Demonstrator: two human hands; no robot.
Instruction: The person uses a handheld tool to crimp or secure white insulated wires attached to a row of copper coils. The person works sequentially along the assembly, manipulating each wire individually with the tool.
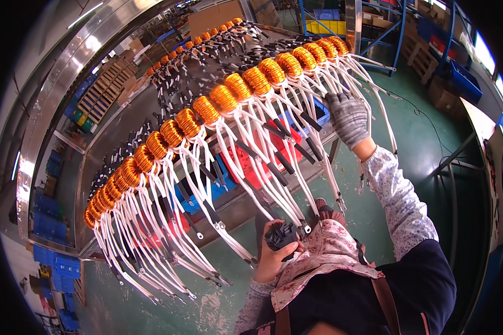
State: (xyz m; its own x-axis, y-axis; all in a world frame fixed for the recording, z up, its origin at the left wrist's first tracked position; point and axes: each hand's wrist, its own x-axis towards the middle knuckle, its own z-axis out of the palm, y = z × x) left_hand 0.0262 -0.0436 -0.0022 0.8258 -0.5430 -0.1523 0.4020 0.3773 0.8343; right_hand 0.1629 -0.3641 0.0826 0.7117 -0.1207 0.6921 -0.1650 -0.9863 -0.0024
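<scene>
Copper-wound coils [224,99] stand in a long curved row along the edge of a bench, their white sleeved leads [271,192] hanging toward me. Many leads end in metal ring terminals [307,229], and several carry short black sleeves [280,174]. Low by my apron, my left hand [270,261], bare, is closed round a bundle of short black sleeves [281,235]. My right hand [349,119] wears a grey glove and reaches to the leads below the right part of the row. Its fingers are curled; whatever lies between them is hidden.
Behind the row, the bench holds many black-sleeved leads and a second row of coils [189,44]. Red bins [250,167] and a blue bin [213,184] sit beneath the hanging leads. A blue rack [399,33] rises beyond. A dark cable [430,116] crosses the green floor at right.
</scene>
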